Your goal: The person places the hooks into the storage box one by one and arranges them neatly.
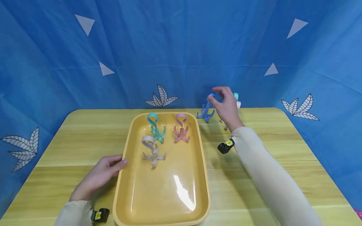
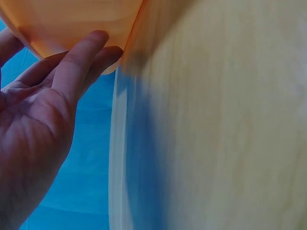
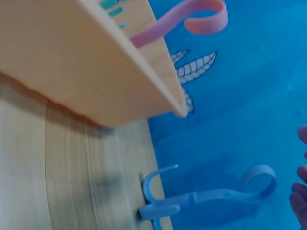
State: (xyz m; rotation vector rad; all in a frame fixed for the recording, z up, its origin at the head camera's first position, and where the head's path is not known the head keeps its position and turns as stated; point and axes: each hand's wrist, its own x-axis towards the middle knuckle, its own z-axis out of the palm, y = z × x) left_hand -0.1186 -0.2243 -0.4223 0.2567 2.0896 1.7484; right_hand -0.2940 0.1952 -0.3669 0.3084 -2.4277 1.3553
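My left hand grips the left rim of a yellow tray, thumb over the edge and fingers against the outer wall. Inside the tray stand a teal hanging hook, a pink hook and a pale grey hook, each with a curled top and several prongs. A blue hook stands upright on the table at the tray's back right. Around its curled top hovers my right hand, thumb and fingers spread; the right wrist view shows a gap between fingertips and hook.
Behind my right hand, further hooks show only in part: a teal tip, a white tip and a beige prong. A wooden table lies under everything. A blue curtain hangs along its back edge.
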